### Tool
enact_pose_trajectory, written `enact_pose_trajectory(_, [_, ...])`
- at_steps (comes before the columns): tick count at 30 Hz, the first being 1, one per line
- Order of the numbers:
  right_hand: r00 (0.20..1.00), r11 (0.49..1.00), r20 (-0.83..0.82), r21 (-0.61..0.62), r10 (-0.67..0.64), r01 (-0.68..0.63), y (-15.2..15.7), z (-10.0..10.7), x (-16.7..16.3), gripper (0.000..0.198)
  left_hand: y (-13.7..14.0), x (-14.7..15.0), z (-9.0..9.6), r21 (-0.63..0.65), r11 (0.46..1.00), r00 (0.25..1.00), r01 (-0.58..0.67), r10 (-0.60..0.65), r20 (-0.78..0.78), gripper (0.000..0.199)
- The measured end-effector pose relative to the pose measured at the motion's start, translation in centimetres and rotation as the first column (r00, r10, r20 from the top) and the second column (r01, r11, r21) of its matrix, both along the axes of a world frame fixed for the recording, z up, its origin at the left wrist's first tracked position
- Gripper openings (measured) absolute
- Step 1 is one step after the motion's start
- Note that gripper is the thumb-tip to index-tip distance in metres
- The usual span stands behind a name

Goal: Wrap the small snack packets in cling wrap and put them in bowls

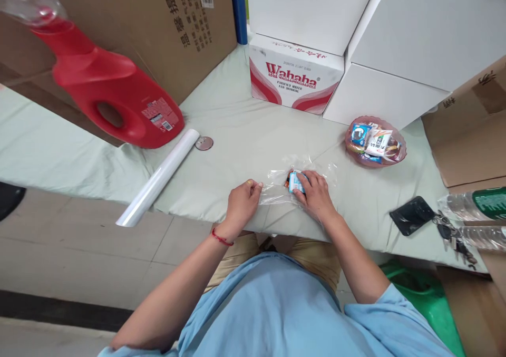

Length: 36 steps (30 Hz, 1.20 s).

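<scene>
On the covered table in front of me lies a thin, crinkled sheet of clear plastic film [272, 192]; I cannot tell if it is a sheet or a bag. My left hand [244, 199] is closed, pinching the film's left end between thumb and fingers. A small blue-and-white packet [295, 182] rests on the film, with something orange and dark beside its left edge. My right hand [314, 191] is curled over this packet, thumb and fingers against it and partly hiding it.
A white roll [158, 180] overhangs the table's front edge, beside a round disc [204, 143] and a red jug [118, 93]. A bowl of snacks [401, 148], black wallet [411, 215], keys [446, 230] and plastic bottles [488, 204] are right. A Wahaha box [292, 93] stands behind.
</scene>
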State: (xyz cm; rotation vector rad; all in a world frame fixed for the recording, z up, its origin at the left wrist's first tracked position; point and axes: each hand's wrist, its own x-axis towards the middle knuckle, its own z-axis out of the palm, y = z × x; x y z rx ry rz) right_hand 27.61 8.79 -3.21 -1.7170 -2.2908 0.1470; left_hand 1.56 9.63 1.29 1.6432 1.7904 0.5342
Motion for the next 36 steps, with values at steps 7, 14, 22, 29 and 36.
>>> enact_pose_trajectory(7, [1.0,1.0,-0.023,-0.006,-0.01,0.01,-0.4,0.6,-0.4,0.055,-1.7,-1.9,-0.9,-0.06,0.998,0.923,-0.019,-0.006,-0.386,0.039])
enact_pose_trajectory(14, [0.999,1.0,-0.034,-0.013,-0.008,0.008,-0.6,0.8,-0.9,0.054,-3.7,-1.8,-1.7,-0.061,0.998,0.801,0.021,-0.053,-0.597,0.05])
enact_pose_trajectory(22, [0.999,1.0,-0.024,0.0,-0.031,0.031,-0.6,0.0,-1.0,0.055,-3.1,-3.8,-0.4,-0.093,0.996,0.881,-0.008,-0.037,-0.472,0.04])
enact_pose_trajectory(29, [1.0,1.0,-0.005,0.01,-0.027,0.027,-0.6,0.1,-1.1,0.054,0.0,-3.4,1.8,0.255,0.634,0.667,0.73,-0.578,-0.47,0.063])
enact_pose_trajectory(36, [1.0,1.0,0.001,-0.023,-0.021,0.021,-0.6,0.5,-1.2,0.055,3.3,-3.6,3.3,-0.002,0.622,0.621,0.783,-0.781,0.06,0.058])
